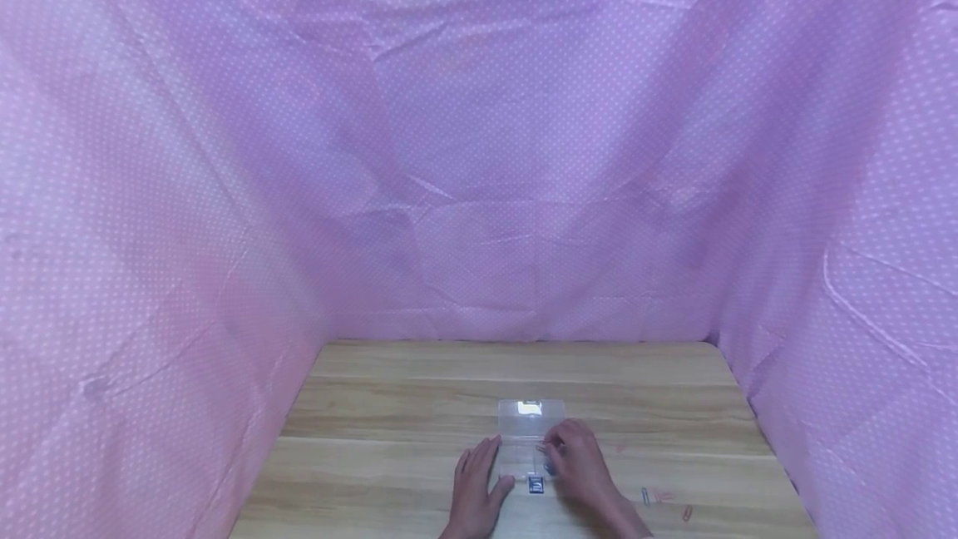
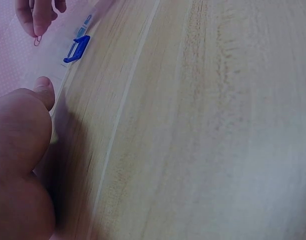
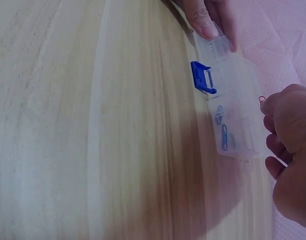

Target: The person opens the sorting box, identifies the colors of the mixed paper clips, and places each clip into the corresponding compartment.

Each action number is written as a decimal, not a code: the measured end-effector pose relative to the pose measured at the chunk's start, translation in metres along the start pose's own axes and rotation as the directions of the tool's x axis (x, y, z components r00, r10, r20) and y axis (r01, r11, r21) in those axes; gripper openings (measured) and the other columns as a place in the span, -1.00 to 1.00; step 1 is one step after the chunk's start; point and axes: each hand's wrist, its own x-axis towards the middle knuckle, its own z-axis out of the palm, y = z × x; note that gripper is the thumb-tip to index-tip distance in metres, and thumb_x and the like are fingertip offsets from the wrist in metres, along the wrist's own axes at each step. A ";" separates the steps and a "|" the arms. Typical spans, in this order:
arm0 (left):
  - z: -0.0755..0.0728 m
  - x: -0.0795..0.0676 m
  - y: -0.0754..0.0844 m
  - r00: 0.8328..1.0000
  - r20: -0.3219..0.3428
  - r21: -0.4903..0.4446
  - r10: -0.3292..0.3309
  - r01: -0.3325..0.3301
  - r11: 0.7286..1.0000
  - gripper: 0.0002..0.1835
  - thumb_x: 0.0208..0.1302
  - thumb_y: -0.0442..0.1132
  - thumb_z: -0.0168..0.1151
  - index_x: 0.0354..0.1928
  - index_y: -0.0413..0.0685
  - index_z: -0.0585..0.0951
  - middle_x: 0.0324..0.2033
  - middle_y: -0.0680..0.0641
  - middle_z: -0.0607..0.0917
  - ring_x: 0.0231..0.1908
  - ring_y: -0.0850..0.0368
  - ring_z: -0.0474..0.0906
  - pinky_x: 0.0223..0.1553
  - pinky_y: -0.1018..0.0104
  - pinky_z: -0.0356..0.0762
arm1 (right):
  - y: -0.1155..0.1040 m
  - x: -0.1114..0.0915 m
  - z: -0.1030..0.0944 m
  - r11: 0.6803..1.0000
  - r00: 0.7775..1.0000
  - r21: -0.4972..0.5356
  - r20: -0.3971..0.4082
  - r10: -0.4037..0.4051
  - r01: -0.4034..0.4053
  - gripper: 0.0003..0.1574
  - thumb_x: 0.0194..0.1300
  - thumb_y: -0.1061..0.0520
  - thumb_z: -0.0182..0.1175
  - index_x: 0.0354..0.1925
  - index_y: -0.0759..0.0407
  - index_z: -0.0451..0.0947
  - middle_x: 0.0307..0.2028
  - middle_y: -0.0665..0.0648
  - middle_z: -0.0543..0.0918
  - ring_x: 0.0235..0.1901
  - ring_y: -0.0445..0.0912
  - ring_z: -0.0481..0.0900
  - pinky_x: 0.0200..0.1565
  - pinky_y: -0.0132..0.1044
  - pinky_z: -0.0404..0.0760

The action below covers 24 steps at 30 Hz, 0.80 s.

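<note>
A clear plastic box [image 1: 516,457] with compartments lies on the table, its transparent lid [image 1: 509,420] folded back behind it. The blue latch [image 3: 198,77] sits at its front edge. My left hand [image 1: 476,485] holds the box's left end, thumb at the front corner and fingers toward the back. Over the right part of the box, my right hand [image 1: 580,460] pinches a small red paper clip [image 3: 262,99] between thumb and fingertip. Blue paper clips [image 3: 224,137] show through the wall of the right-hand compartment. The clip also appears in the left wrist view, at the right fingertips.
On the wooden table [image 1: 374,406], right of my right hand, lie a dark greenish paper clip [image 1: 645,496], pink clips [image 1: 664,496] and an orange-red clip [image 1: 687,513]. A pink clip [image 1: 620,447] lies nearer the box. Pink dotted cloth [image 1: 479,264] surrounds the table's back and sides.
</note>
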 end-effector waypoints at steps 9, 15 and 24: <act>0.000 0.002 -0.001 1.000 -0.002 0.013 0.005 -0.005 1.000 -0.20 0.59 0.08 0.36 0.71 -0.05 0.39 0.64 -0.20 0.54 0.69 -0.28 0.36 0.80 -0.38 -0.08 | 0.002 0.002 0.006 0.999 1.000 -0.028 0.009 -0.026 0.027 -0.85 0.39 0.26 0.53 -0.20 0.00 0.80 -0.28 -0.20 0.73 -0.13 -0.26 0.62 0.24 0.07 0.78; -0.002 0.003 -0.001 1.000 0.028 0.026 -0.013 0.012 1.000 -0.19 0.63 0.14 0.31 0.73 -0.03 0.35 0.66 -0.20 0.51 0.70 -0.29 0.33 0.82 -0.40 -0.07 | 0.002 0.002 0.004 0.999 1.000 -0.048 0.026 0.013 -0.011 -0.88 0.43 0.20 0.52 -0.11 0.02 0.81 -0.23 -0.15 0.77 -0.06 -0.19 0.68 0.30 0.14 0.77; -0.003 0.002 0.000 0.999 0.034 0.029 -0.018 0.017 0.999 -0.18 0.65 0.21 0.26 0.75 0.01 0.33 0.67 -0.21 0.50 0.71 -0.32 0.30 0.82 -0.42 -0.06 | 0.006 -0.004 -0.002 0.995 0.998 -0.084 -0.025 -0.049 0.046 -0.80 0.36 0.17 0.59 -0.07 0.07 0.81 -0.08 -0.03 0.82 0.07 -0.04 0.74 0.32 0.17 0.76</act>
